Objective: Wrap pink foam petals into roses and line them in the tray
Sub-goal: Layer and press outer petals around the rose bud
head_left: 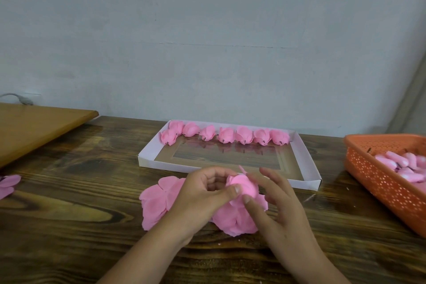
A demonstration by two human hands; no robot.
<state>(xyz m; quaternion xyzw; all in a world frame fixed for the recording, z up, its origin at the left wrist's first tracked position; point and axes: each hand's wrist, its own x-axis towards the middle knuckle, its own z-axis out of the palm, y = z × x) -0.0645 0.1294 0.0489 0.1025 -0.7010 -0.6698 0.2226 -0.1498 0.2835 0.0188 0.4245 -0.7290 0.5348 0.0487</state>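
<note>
Two hands meet low in the middle of the frame. Left hand (202, 193) curls its fingers and thumb around a half-made pink rose (242, 185). Right hand (276, 200) presses its thumb on the rose, other fingers spread. Flat pink petals (156, 200) lie under them on the wooden table (69, 226). Just above, the white tray (149, 157) holds eight roses (227, 135) along its far edge. An orange basket (378, 182) sits at the right.

A half-wrapped pink foam rose (242, 185) is pinched between the left hand (202, 193) and right hand (276, 200) above flat pink foam petals (156, 200).
</note>
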